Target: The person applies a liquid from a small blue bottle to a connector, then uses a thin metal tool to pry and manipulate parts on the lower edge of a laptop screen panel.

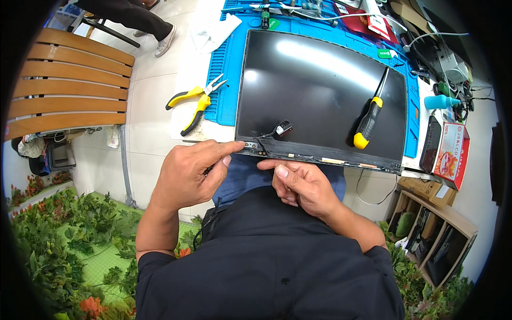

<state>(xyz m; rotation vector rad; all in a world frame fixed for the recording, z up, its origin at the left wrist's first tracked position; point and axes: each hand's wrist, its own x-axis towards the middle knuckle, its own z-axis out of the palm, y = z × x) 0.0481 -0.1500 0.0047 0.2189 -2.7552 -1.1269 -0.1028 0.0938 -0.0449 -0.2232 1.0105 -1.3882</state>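
Note:
A laptop screen panel [314,85] lies on a blue mat [224,69], with a black cable and small connector [282,128] on it near its lower left. My left hand [194,173] has its index fingertip on a metal bracket [250,144] at that corner, other fingers curled, holding nothing. My right hand [304,189] is just below the panel's bottom edge, index finger extended, others bent, nothing visible in it. A yellow-black screwdriver [368,120] rests across the panel at the right. Yellow-handled pliers [200,109] lie left of the mat.
Tools [277,10], a cyan bottle [437,102] and a red-white box [450,157] surround the mat. A slatted wooden bench [69,85] stands left, near another person's leg and shoe [164,42]. A wooden shelf [429,229] is lower right; artificial leaves [85,224] lie lower left.

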